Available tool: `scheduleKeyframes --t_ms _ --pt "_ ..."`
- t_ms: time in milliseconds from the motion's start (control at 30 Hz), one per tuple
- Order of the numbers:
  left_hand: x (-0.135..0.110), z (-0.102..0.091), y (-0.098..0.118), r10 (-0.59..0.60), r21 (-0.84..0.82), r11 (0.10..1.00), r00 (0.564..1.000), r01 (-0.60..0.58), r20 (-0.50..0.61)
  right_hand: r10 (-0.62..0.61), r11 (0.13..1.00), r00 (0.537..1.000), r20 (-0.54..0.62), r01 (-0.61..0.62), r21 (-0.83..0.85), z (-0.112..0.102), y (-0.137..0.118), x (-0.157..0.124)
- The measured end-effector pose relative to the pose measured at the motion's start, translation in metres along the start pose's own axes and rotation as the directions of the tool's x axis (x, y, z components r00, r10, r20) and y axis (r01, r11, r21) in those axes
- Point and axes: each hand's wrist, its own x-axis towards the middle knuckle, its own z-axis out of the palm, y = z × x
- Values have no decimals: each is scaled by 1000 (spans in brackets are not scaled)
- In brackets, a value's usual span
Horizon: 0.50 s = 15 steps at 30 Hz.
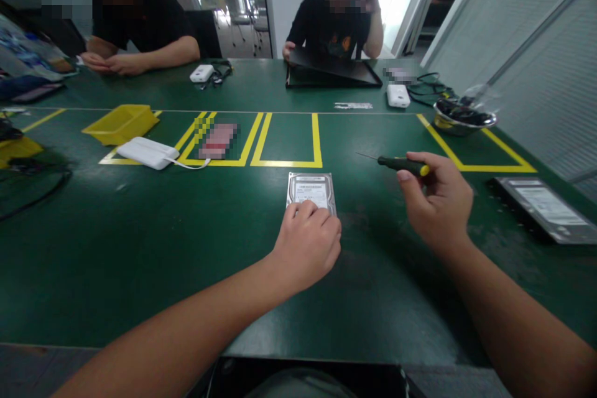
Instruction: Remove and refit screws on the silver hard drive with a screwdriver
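Note:
A silver hard drive (311,186) with a white label lies on the green table in front of me. My left hand (310,239) rests over its near end with fingers curled down onto it, covering that part. To the right, my right hand (438,199) is raised above the table, closed around the dark green and yellow handle of a screwdriver (402,165). The screwdriver's thin shaft points left, past the far right of the drive and apart from it.
A second, larger hard drive (550,208) lies at the right edge. Farther back are a metal bowl (464,127) of dark parts, a yellow tray (124,124), a white power bank (148,152) cabled to a phone (219,140), and yellow tape outlines. Two people sit across; one holds a black panel (333,68).

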Motion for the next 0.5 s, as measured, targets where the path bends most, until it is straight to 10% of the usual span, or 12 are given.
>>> scheduleKeyframes --t_ms 500 --pt "1 0 2 -20 25 999 1000 20 22 -70 997 998 6 70 32 -4 -7 -5"
